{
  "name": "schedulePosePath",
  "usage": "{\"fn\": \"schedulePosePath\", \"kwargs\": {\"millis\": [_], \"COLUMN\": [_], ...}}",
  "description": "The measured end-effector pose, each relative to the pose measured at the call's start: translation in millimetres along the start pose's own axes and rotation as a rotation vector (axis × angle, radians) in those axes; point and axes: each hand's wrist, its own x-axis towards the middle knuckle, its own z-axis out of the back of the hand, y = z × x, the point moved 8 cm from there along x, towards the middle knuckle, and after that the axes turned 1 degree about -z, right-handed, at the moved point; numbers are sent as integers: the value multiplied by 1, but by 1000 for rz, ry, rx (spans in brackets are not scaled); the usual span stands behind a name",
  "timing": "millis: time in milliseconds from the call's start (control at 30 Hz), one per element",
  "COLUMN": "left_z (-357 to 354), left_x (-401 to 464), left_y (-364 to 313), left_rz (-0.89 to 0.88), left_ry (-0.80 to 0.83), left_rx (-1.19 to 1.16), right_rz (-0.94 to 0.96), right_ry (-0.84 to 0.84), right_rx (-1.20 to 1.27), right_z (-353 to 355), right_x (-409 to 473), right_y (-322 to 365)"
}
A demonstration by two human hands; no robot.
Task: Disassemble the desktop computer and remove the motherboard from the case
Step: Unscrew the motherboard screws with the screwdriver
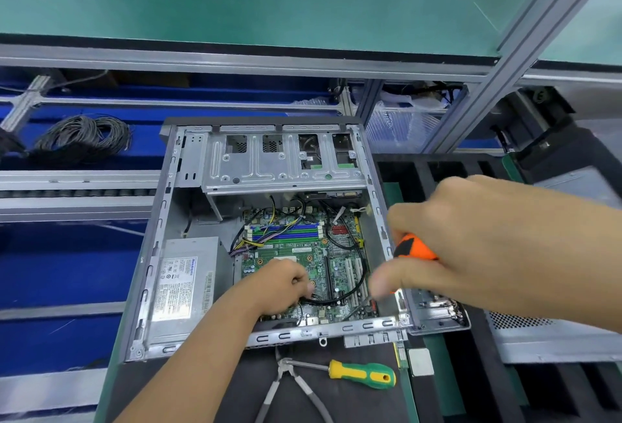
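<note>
An open grey desktop case lies flat on the bench. Its green motherboard sits in the lower right of the case, with blue and green memory slots and black cables across it. My left hand rests on the board's lower middle, fingers closed on a black cable. My right hand hovers over the case's right wall, gripping an orange and black screwdriver whose shaft points down toward the board's lower right corner.
A grey power supply fills the case's lower left; a metal drive cage spans the top. Pliers and a green-yellow screwdriver lie in front of the case. A coil of black wire lies at the far left.
</note>
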Motion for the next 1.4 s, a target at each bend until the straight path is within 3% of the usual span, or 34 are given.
{"fn": "schedulePosePath", "kwargs": {"millis": [167, 300, 467, 567, 667, 733, 867, 1000, 1100, 1200, 1300, 1400], "left_z": [3, 8, 9, 6, 2, -5, -14, -16, -19, -18, -18, -19], "left_x": [0, 1, -1, -1, 1, 3, 5, 9, 10, 9, 8, 7], "left_y": [-2, -11, -19, -25, -31, -32, -29, -26, -25, -24, -21, -18], "left_rz": [-22, -67, -104, -120, -126, -118, -99, -96, -94, -89, -78, -45], "left_ry": [-39, -83, -74, -24, -10, 11, 42, 54, 64, 61, 63, 65], "left_rx": [0, -53, 2, 48, 52, 59, 53, 55, 75, 69, 56, 18], "right_rz": [139, 42, 194, 107, 1, 32, 116, 54, 109, 17, -17, 19], "right_ry": [-57, -25, -114, -107, -210, -266, -194, -279, -215, -193, -266, -215], "right_rx": [67, 107, 185, 308, 192, 214, 308, 184, 276, 325, 136, 262], "right_z": [-5, -9, -7, -7, -9, -12, -13, -6, -13, -12, -8, -13], "right_x": [-2, -4, -6, -11, -13, -14, -19, -20, -17, -19, -16, -12], "right_y": [9, -1, 13, 6, -4, -6, 0, -3, 1, -10, -17, -14]}}
